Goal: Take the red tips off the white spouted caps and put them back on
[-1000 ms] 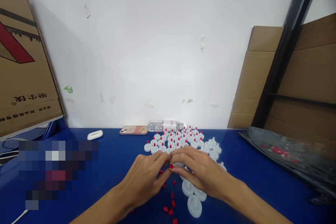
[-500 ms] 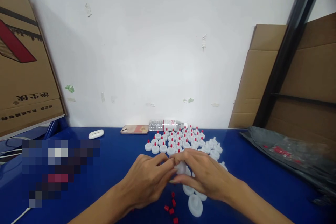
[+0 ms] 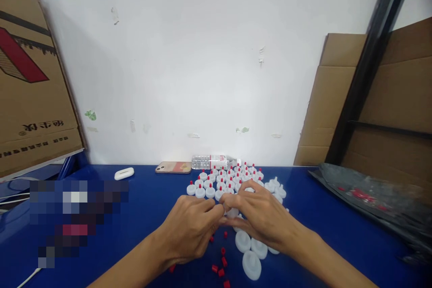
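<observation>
In front of me my two hands meet, fingertips touching. My right hand (image 3: 261, 211) is closed around a white nozzle cap (image 3: 232, 212), which is partly covered by the fingers. Against that cap my left hand (image 3: 189, 227) is pinched shut; what lies between its fingertips is hidden. Just beyond the hands stand several white nozzle caps with red tips (image 3: 209, 191). Bare white nozzle caps (image 3: 251, 265) lie below and behind my right hand. Small loose red tip caps (image 3: 221, 272) are scattered on the blue table between my forearms.
A clear water bottle (image 3: 216, 162) lies along the wall beside a phone (image 3: 173, 168). A white earbud case (image 3: 124, 173) is farther left. On the right a grey plastic bag (image 3: 367, 189) holds red pieces. Cardboard boxes (image 3: 33, 99) flank the table (image 3: 141, 202).
My right hand's fingers have bent and drawn in closer around the white cap against my left fingertips. More loose red tip caps show beneath the hands.
</observation>
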A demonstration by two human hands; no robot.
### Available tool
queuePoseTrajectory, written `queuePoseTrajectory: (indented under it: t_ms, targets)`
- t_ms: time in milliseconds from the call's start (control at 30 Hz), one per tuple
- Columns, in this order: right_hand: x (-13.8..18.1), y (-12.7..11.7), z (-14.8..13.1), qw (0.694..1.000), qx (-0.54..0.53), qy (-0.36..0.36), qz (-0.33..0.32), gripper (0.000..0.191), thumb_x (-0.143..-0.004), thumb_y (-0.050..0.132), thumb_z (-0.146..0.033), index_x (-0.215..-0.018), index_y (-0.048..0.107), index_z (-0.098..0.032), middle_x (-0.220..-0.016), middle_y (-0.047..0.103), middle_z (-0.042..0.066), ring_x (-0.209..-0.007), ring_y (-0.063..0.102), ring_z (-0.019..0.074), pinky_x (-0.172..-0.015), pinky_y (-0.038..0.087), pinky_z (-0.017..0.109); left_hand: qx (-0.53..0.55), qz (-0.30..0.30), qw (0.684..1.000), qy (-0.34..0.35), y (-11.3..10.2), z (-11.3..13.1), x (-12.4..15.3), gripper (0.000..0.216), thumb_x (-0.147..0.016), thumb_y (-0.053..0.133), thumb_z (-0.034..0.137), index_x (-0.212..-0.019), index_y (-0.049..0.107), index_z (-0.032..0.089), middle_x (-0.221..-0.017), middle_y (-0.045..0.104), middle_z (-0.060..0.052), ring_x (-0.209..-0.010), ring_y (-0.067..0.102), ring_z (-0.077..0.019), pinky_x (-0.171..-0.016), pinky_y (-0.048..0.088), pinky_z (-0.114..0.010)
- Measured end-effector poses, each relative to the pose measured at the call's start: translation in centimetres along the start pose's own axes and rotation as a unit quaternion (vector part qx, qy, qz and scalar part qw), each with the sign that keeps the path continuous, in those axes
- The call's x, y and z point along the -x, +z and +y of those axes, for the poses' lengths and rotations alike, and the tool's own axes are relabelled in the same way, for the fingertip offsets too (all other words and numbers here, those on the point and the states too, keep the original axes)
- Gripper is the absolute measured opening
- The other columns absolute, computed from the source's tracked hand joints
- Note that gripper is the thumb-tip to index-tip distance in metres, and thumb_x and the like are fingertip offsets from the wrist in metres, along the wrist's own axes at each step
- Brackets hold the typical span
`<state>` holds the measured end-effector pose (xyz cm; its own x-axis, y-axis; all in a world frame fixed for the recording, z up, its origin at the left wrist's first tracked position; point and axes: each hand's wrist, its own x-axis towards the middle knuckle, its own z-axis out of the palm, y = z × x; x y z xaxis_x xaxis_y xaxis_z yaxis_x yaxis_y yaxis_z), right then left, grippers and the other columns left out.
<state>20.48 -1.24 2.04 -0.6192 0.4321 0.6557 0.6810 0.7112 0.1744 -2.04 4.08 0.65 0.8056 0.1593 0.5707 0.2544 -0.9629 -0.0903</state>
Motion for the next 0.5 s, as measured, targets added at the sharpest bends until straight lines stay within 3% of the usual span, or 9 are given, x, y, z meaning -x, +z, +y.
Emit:
queuePoseTrajectory:
  t_ms: [67, 133, 233, 333, 500]
  targets:
    - [0.7, -0.7, 1.7, 0.999, 0.049, 0.016, 0.008, 0.014, -0.102, 0.046, -0.013, -0.111, 0.052, -0.021, -0.092, 0.074, 0.002, -0.069, 0.065, 0.0143, -0.083, 0.046, 0.035, 0.020, 0.030, 0.999, -0.007, -0.4, -0.2, 0.2, 0.027, -0.099, 0.035, 0.017, -0.073, 0.041, 0.023, -0.058, 0.050, 0.003, -0.047, 0.041, -0.0132, -0.050, 0.024, -0.031]
    - [1.7, -1.5, 3.9, 0.991, 0.078, 0.101, 0.029, 0.007, -0.100, 0.054, -0.025, -0.106, 0.055, -0.022, -0.096, 0.075, 0.004, -0.075, 0.066, 0.0177, -0.081, 0.047, 0.036, 0.027, 0.066, 0.997, -0.022, -0.9, -0.6, 0.4, 0.032, -0.099, 0.035, 0.016, -0.068, 0.036, 0.023, -0.054, 0.044, 0.004, -0.045, 0.037, -0.0126, -0.051, 0.022, -0.032]
    - [3.0, -2.6, 6.5, 0.966, 0.116, 0.228, 0.034, 0.018, -0.097, 0.058, -0.033, -0.111, 0.059, -0.023, -0.095, 0.074, 0.007, -0.088, 0.066, 0.0257, -0.079, 0.049, 0.039, 0.021, 0.091, 0.995, -0.047, -1.3, -1.3, 0.5, 0.035, -0.099, 0.036, 0.014, -0.065, 0.033, 0.022, -0.053, 0.038, 0.005, -0.045, 0.033, -0.0120, -0.052, 0.021, -0.033]
    - [3.3, -2.9, 7.1, 0.961, 0.093, 0.258, 0.022, 0.014, -0.096, 0.057, -0.035, -0.105, 0.061, -0.024, -0.095, 0.074, 0.006, -0.091, 0.067, 0.0267, -0.084, 0.048, 0.042, 0.021, 0.046, 0.995, -0.083, -1.2, -1.6, 0.3, 0.033, -0.100, 0.035, 0.016, -0.067, 0.034, 0.023, -0.056, 0.039, 0.005, -0.047, 0.035, -0.0121, -0.053, 0.022, -0.032]
    - [2.5, -3.3, 6.4, 0.956, -0.071, 0.283, -0.014, 0.019, -0.092, 0.062, -0.041, -0.086, 0.060, -0.023, -0.108, 0.071, 0.006, -0.099, 0.066, 0.0240, -0.086, 0.049, 0.039, 0.027, -0.022, 0.990, -0.136, -0.9, -1.3, 0.0, 0.021, -0.096, 0.039, 0.020, -0.076, 0.039, 0.023, -0.064, 0.049, 0.004, -0.051, 0.042, -0.0131, -0.054, 0.024, -0.030]
